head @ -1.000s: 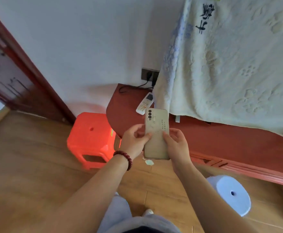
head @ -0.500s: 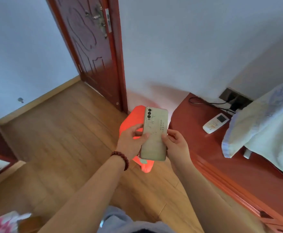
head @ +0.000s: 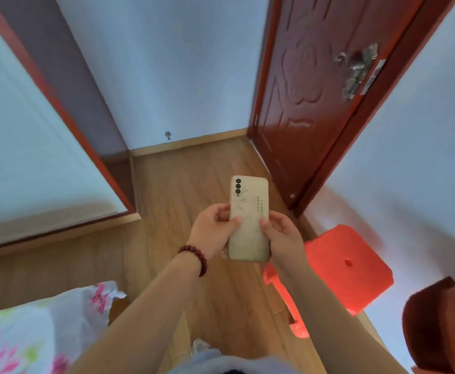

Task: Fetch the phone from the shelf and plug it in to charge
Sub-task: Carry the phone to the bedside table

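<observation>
A cream phone point(head: 249, 209) with three dark camera lenses and a faint drawing on its case is held upright in front of me, back side facing me. My left hand point(head: 212, 233), with a dark red bead bracelet on its wrist, grips the phone's left edge. On the phone's right edge my right hand point(head: 281, 237) holds it too. No charger, cable or wall socket shows in the head view.
A red plastic stool point(head: 346, 268) stands on the wooden floor at the right. A dark red door point(head: 307, 103) is shut ahead on the right. A rounded red-brown furniture corner point(head: 437, 327) is at the lower right, floral bedding point(head: 32, 333) at the lower left.
The view has swung left: the red-brown table with the remote, the wall socket and the hanging blanket have left the frame. The door and the floral bedding now show. Both hands keep holding the phone.
</observation>
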`<act>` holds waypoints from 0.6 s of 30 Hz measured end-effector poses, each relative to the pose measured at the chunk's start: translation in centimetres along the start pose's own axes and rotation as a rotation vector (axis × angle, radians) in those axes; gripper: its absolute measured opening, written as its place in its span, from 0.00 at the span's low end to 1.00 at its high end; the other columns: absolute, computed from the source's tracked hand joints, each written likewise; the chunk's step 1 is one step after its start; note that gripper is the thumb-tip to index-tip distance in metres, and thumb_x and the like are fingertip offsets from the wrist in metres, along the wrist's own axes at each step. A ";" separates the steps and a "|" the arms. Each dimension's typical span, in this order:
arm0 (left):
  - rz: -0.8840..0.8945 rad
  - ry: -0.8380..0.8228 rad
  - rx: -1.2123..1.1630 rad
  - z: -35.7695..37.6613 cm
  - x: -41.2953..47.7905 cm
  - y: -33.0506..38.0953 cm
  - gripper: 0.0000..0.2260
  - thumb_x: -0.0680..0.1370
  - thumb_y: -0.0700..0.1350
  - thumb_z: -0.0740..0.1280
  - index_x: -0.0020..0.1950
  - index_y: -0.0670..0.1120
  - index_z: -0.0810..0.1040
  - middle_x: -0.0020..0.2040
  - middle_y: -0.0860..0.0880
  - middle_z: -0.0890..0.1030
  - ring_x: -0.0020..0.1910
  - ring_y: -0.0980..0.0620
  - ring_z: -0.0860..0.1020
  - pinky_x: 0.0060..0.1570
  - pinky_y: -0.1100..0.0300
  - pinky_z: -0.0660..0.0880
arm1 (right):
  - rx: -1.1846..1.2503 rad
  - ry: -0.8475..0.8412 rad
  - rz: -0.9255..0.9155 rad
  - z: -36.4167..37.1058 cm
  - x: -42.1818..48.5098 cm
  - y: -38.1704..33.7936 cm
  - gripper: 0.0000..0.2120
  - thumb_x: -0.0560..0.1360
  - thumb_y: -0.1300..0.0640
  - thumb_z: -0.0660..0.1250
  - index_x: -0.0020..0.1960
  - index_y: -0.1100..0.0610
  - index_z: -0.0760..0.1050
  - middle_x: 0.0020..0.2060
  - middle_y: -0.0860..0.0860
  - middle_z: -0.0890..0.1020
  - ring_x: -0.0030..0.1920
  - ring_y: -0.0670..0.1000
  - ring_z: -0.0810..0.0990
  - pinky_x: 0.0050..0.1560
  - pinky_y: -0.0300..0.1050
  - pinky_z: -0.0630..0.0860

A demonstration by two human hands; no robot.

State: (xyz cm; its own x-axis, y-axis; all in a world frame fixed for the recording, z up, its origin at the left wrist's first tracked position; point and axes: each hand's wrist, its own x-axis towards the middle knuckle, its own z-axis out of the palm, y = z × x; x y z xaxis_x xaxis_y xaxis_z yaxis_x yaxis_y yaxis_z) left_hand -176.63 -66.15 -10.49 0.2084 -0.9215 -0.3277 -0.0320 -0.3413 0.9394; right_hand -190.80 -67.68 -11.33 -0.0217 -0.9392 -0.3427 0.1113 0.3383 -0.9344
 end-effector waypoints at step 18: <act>-0.156 0.645 -0.256 -27.7 7.3 -1.8 0.17 0.71 0.44 0.71 0.59 0.47 0.76 0.49 0.53 0.84 0.46 0.55 0.82 0.47 0.53 0.81 | -0.109 -0.664 0.350 32.7 9.6 1.6 0.06 0.74 0.61 0.67 0.50 0.54 0.77 0.47 0.51 0.85 0.44 0.50 0.84 0.41 0.48 0.81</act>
State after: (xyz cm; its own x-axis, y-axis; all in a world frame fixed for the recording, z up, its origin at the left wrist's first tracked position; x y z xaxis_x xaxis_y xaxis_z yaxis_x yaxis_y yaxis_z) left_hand -147.96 -67.15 -11.83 0.7317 -0.5446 -0.4099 0.2594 -0.3336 0.9063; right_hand -158.38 -78.09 -12.99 0.6035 -0.6020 -0.5228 -0.0977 0.5949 -0.7978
